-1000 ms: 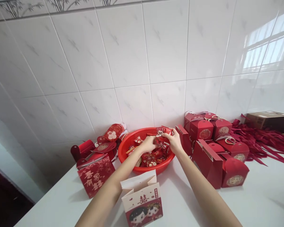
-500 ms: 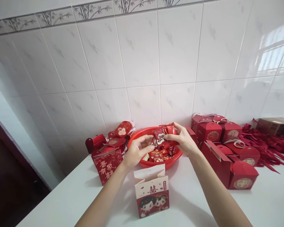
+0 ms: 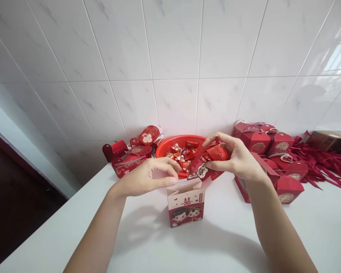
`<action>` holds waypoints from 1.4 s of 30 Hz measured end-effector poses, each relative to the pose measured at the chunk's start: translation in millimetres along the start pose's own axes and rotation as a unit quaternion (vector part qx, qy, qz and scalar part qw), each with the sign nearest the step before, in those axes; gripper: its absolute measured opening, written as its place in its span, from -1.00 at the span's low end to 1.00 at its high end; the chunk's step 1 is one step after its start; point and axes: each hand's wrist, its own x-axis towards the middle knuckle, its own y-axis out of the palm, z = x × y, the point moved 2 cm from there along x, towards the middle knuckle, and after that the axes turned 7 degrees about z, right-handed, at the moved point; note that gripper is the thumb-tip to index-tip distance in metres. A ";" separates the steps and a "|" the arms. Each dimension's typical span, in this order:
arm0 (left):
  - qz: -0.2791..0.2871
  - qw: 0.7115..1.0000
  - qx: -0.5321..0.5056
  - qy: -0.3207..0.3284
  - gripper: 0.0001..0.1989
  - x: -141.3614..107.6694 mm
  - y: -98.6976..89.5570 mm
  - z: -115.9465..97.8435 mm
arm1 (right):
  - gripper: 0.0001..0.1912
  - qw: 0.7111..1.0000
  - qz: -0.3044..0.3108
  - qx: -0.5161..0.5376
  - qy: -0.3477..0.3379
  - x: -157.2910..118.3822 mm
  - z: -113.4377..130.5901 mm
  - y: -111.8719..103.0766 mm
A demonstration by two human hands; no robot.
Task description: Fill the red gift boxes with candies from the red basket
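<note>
Your right hand (image 3: 234, 157) grips a bunch of red packets (image 3: 204, 163) between its thumb and fingers, holding them in the air by the open top of the carton (image 3: 186, 208). Your left hand (image 3: 149, 176) is open, its fingers curved and parted from the thumb, over the carton's left side; you cannot tell from this angle whether the thumb touches the flap. The carton stands upright on the white surface (image 3: 324, 231), its printed front, with two cartoon figures, facing you. Just behind it sits the red basket (image 3: 170, 144), partly hidden by your hands and the packets, with wrapped sweets (image 3: 184, 156) inside. To the basket's left, near your left hand, is a cluster of red boxes (image 3: 129, 166). On the other side, beyond your right hand, more boxes (image 3: 254, 142) crowd together, some with cord handles and gold medallions. Dark red ribbons (image 3: 318, 163) lie heaped beside them, in front of a brown cardboard box (image 3: 328, 141).
</note>
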 end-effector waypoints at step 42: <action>0.089 0.988 0.012 -0.124 -0.38 9.7 10.2 23.5 | -0.73 0.926 0.328 -0.185 0.009 7.7 -24.0 45.3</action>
